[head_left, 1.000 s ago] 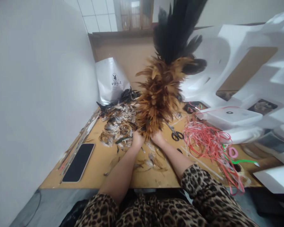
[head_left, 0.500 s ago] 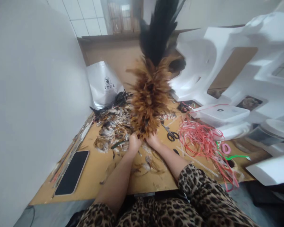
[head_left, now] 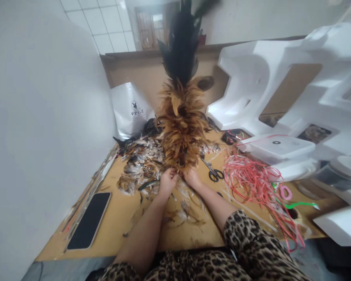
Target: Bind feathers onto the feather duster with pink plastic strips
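A tall feather duster [head_left: 181, 121] stands upright over the yellow table [head_left: 119, 218], brown feathers below and black ones at the top. My left hand [head_left: 167, 182] and my right hand [head_left: 192, 178] both grip its lower end, side by side. Loose grey and brown feathers [head_left: 140, 164] lie in a heap just left of my hands, and a few more lie scattered under my forearms.
Black scissors [head_left: 212, 171] lie right of my hands, beside a tangle of red cord [head_left: 251, 177]. A dark phone [head_left: 89, 220] lies at the left edge by the white wall. A silver bag [head_left: 131, 109] stands at the back. White foam blocks [head_left: 280, 93] crowd the right side.
The duster has swung from leaning right to standing nearly straight up. My hands stay at its base. The view has shifted slightly.
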Action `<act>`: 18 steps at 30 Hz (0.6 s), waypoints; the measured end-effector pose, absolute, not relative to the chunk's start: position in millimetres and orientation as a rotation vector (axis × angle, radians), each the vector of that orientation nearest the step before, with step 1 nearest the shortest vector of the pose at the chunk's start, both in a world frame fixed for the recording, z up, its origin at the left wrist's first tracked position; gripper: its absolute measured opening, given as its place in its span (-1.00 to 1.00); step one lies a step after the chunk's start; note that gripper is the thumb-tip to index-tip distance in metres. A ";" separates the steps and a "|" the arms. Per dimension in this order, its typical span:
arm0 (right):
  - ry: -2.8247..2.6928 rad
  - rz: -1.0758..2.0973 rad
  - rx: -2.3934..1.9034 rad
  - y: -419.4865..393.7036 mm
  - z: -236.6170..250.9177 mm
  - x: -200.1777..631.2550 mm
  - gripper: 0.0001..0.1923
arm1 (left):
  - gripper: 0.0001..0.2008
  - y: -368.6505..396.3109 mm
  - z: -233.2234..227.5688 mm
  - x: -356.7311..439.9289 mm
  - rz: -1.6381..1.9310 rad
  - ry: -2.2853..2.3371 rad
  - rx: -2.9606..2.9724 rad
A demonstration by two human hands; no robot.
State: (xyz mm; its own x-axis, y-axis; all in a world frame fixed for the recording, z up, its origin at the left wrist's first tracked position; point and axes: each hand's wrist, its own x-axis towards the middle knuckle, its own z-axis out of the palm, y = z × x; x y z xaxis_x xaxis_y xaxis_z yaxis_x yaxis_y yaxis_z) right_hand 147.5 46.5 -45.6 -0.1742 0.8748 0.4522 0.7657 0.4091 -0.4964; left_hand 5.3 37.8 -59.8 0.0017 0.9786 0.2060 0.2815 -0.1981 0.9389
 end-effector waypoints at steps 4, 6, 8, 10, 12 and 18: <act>-1.889 0.377 -1.440 47.1 -40.4 150.9 -0.72 | -0.83 37.3 -60.3 5.9 1.241 1.312 1.530; -1.874 0.444 -1.444 46.2 -37.3 151.3 -0.73 | -0.83 36.6 -59.5 6.8 1.262 1.292 1.510; -1.834 0.633 -1.424 44.0 -33.8 150.9 -0.72 | -0.84 35.3 -58.4 7.8 1.277 1.275 1.494; -1.736 0.898 -1.352 41.4 -30.6 150.3 -0.72 | -0.88 33.4 -56.8 8.2 1.285 1.278 1.486; -1.625 1.103 -1.256 39.8 -28.7 150.5 -0.71 | -0.91 31.5 -54.7 7.8 1.303 1.272 1.494; -1.435 1.071 -1.213 45.9 -27.6 158.4 -0.74 | -0.80 32.1 -50.6 7.7 1.363 1.146 1.494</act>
